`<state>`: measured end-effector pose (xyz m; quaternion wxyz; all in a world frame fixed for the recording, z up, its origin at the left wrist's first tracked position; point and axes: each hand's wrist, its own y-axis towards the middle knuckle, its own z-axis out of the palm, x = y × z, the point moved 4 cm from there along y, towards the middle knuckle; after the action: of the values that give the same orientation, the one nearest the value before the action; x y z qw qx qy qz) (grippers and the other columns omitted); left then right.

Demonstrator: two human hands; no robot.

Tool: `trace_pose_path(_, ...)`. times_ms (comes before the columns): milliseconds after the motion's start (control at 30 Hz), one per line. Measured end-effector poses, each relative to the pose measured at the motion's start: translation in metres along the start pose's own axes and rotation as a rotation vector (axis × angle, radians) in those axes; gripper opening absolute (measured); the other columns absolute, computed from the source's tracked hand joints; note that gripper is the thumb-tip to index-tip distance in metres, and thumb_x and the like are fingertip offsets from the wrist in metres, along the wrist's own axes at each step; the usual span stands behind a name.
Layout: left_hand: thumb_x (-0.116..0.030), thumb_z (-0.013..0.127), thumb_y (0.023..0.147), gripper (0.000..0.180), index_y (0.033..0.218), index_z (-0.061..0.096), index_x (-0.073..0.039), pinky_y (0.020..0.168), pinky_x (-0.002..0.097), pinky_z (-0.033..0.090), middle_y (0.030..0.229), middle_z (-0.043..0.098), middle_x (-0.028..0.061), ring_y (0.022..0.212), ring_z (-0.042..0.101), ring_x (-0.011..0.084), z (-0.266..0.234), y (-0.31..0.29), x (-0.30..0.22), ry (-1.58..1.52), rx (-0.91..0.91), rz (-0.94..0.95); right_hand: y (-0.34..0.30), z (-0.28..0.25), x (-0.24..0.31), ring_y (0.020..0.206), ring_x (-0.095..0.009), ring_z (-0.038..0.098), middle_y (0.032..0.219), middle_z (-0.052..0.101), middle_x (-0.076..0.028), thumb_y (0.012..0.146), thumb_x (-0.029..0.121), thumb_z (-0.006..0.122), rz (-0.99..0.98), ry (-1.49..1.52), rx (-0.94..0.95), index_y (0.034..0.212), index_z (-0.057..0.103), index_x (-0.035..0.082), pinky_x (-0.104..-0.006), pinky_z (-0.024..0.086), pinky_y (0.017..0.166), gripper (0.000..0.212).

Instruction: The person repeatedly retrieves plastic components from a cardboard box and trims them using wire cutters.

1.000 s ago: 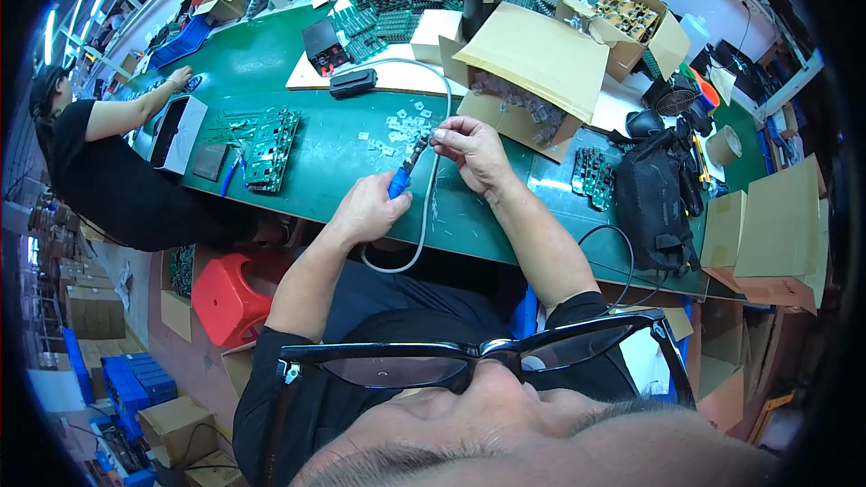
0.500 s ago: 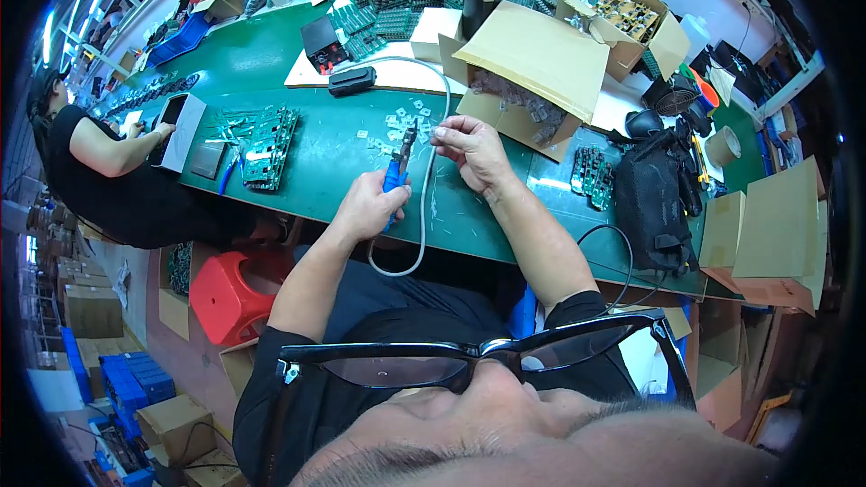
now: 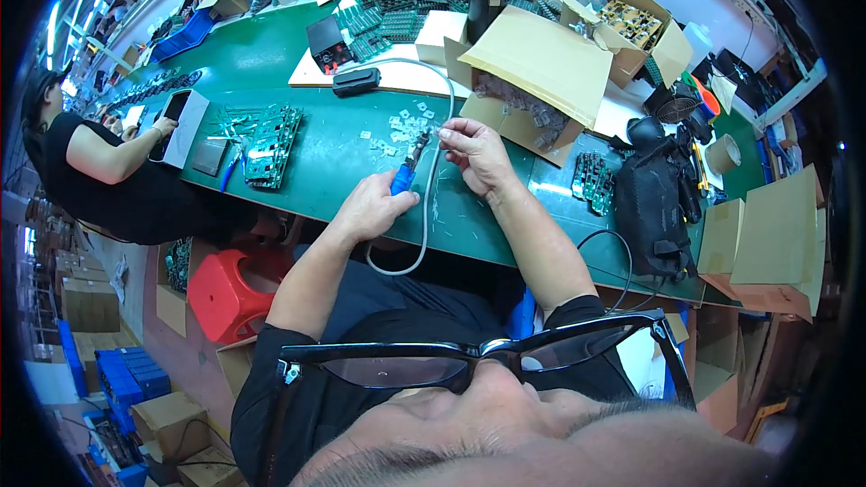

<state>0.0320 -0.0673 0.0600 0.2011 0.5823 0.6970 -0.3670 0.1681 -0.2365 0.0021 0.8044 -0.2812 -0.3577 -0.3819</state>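
Observation:
Blue-handled pliers (image 3: 403, 180) are gripped in my left hand (image 3: 368, 207), its fingers wrapped round the handles. Their dark jaws reach up and right to the fingertips of my right hand (image 3: 478, 155). That hand is closed in a pinch on a small whitish piece (image 3: 439, 133), which the jaws touch or nearly touch; its exact shape is too small to tell. Just beyond the jaws, small white clear-looking plastic pieces (image 3: 397, 133) lie scattered on the green table (image 3: 343, 171). A grey cable (image 3: 427, 216) loops past both hands and over the table's front edge.
An opened cardboard box (image 3: 541, 50) of clear pieces stands beyond my right hand. Circuit boards (image 3: 273, 149) lie to the left, others (image 3: 593, 182) beside a black bag (image 3: 654, 203). A co-worker (image 3: 90, 162) sits far left. A red stool (image 3: 225, 293) stands below.
The pliers have tilted to the right, bringing their jaws against or close to my right fingertips. My left hand has shifted slightly right; my right hand stays nearly in place.

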Motion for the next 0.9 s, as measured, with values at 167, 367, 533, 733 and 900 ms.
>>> trace_pose_path(167,-0.023,0.066,0.094,0.046,0.132,0.064,0.004,0.086,0.0376,0.058,0.104,0.073,0.0131,0.091,0.073,0.026,0.012,0.01,0.033,-0.83,0.044,-0.075,0.01,-0.008,-0.007,0.086,-0.013,0.069,0.097,0.073,-0.004,0.095,0.002,0.075,-0.111,-0.212,-0.068,0.105,0.072,0.002,-0.0273,0.058,0.077,0.011)
trace_pose_path(367,-0.019,0.061,0.093,0.064,0.149,0.047,0.01,0.102,0.0515,0.055,0.118,0.07,0.0206,0.105,0.072,0.0349,0.02,0.024,0.073,-1.362,0.35,0.066,0.017,-0.009,-0.014,0.094,-0.019,0.072,0.104,0.076,-0.011,0.092,0.003,0.072,-0.247,-0.266,0.007,0.121,0.072,-0.003,-0.0306,0.058,0.086,0.029)
trace_pose_path(533,-0.023,0.062,0.091,0.072,0.152,0.042,0.01,0.11,0.0547,0.049,0.125,0.067,0.0208,0.115,0.067,0.0345,0.018,0.027,0.088,-1.58,0.472,0.136,0.01,-0.029,0.047,0.11,-0.043,0.069,0.119,0.072,-0.024,0.088,0.011,0.062,-0.679,-1.261,-0.427,0.117,0.075,0.003,-0.0472,0.054,0.101,0.033)
trace_pose_path(733,-0.023,0.061,0.093,0.067,0.15,0.046,0.01,0.111,0.052,0.05,0.123,0.07,0.0206,0.114,0.069,0.0357,0.019,0.03,0.081,-1.541,0.533,0.106,0.024,-0.063,0.057,0.112,-0.042,0.068,0.129,0.068,-0.018,0.088,0.014,0.06,-0.456,-1.679,-0.606,0.122,0.074,0.01,-0.0514,0.056,0.097,0.037)
trace_pose_path(900,-0.021,0.061,0.092,0.071,0.152,0.042,0.013,0.112,0.0546,0.047,0.124,0.068,0.0215,0.115,0.069,0.0362,0.019,0.03,0.088,-1.573,0.525,0.09,0.025,-0.057,0.054,0.114,-0.044,0.067,0.13,0.066,-0.02,0.097,0.016,0.054,-0.405,-1.706,-0.573,0.118,0.073,0.007,-0.0524,0.055,0.099,0.029)
